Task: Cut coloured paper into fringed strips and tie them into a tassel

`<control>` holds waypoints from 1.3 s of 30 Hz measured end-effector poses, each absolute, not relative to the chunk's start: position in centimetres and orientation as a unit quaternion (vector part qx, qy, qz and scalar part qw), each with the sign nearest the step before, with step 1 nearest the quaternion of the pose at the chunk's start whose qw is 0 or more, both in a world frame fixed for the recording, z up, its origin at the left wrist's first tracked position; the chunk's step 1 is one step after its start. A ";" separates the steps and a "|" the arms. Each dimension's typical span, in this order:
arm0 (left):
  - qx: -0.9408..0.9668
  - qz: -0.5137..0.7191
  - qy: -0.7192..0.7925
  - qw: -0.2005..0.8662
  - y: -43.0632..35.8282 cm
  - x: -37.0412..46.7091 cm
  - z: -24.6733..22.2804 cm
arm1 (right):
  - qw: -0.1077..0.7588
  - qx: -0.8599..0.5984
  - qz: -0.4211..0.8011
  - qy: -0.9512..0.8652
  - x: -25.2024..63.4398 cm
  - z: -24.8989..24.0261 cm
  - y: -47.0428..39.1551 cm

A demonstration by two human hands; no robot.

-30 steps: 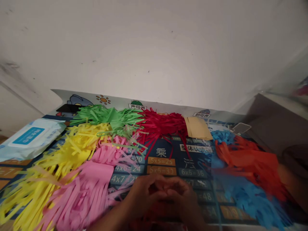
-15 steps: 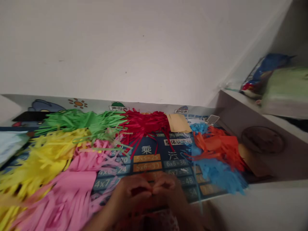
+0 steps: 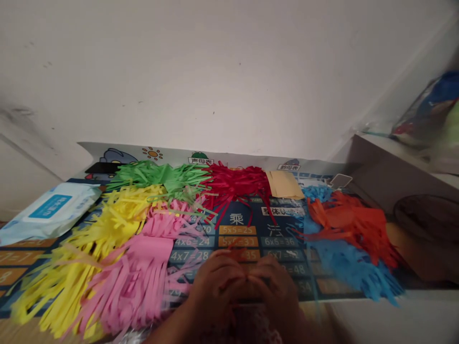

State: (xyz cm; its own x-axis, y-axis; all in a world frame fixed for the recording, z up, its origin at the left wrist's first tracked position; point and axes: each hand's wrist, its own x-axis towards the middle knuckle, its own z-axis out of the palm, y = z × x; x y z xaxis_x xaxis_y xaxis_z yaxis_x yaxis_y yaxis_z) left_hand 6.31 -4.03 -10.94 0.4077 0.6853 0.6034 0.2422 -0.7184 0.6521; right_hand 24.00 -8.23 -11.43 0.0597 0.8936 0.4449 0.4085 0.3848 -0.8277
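Observation:
My left hand (image 3: 219,283) and my right hand (image 3: 275,284) meet fingertip to fingertip at the front edge of the table. Both are closed in a pinch. Orange-red fringed paper (image 3: 234,252) sticks up beyond my left fingers, and a little more shows inside the left hand's curl. The dim light and blur hide where exactly the fingers grip it. To the left lies a pink fringed paper (image 3: 152,246). Orange fringed paper (image 3: 353,217) rests on blue fringed paper (image 3: 353,263) at the right.
Yellow (image 3: 122,220), green (image 3: 161,177) and red fringed paper (image 3: 238,181) lie further back. Tan paper (image 3: 285,185) sits beside the red. A wipes packet (image 3: 50,210) is at the left, a dark phone-like object (image 3: 102,168) behind. A grey box (image 3: 390,177) bounds the right.
The view has turned left, so everything sits further right and the wipes packet shows whole. My hands stay together, and orange-red paper now shows more clearly above the left fingers.

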 end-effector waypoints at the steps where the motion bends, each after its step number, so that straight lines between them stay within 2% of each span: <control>1: 0.805 0.462 0.288 0.236 -4.0 6.3 -10.9 | 0.525 -0.503 0.225 -0.649 24.0 -11.5 -8.3; 6: 0.806 0.472 0.284 0.216 -4.0 6.3 -11.1 | 0.522 -0.503 0.201 -0.659 24.0 -11.5 -8.3; 13: 0.791 0.470 0.302 0.247 -4.5 6.8 -11.4 | 0.529 -0.495 0.229 -0.650 24.2 -11.3 -8.3; 21: 0.771 0.506 0.290 0.253 -4.1 7.6 -11.3 | 0.576 -0.513 0.445 -0.455 23.5 -13.6 -7.8; 39: 0.774 0.502 0.271 0.275 -2.7 8.0 -11.9 | 0.563 -0.525 0.236 -0.593 24.3 -11.2 -7.1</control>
State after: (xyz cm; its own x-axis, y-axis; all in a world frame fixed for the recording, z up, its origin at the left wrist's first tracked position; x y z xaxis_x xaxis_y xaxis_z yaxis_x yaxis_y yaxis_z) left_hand 7.97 -2.74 -11.93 0.3484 0.6955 0.6284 0.1433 -0.7021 0.6975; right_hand 24.27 -7.07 -11.19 0.1846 0.8886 0.4199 0.3578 0.3372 -0.8708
